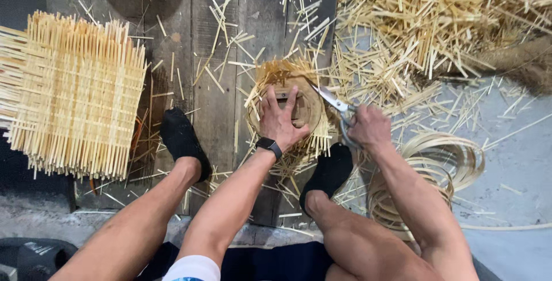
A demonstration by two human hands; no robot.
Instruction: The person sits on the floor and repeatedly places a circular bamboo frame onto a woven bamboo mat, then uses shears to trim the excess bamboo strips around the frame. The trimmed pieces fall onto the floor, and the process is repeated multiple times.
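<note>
1. The left hand (280, 121) lies flat on the round basket (290, 108), fingers spread apart and pressing down. Keep it pressing so the basket cannot spin
2. The right hand (368, 127) has its fingers curled tight around the scissors (336, 107). The blades point at the basket edge, just past the left fingertips
3. Cut only the sticks (322, 134) poking out, well away from the left fingers
4. Keep both feet off the blades

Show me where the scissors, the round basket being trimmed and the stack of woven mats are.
scissors (336, 104), head view, on the blades.
round basket (310, 108), head view, on its wooden form, right of the left hand.
stack of woven mats (75, 94), head view, middle of the top mat.
</note>
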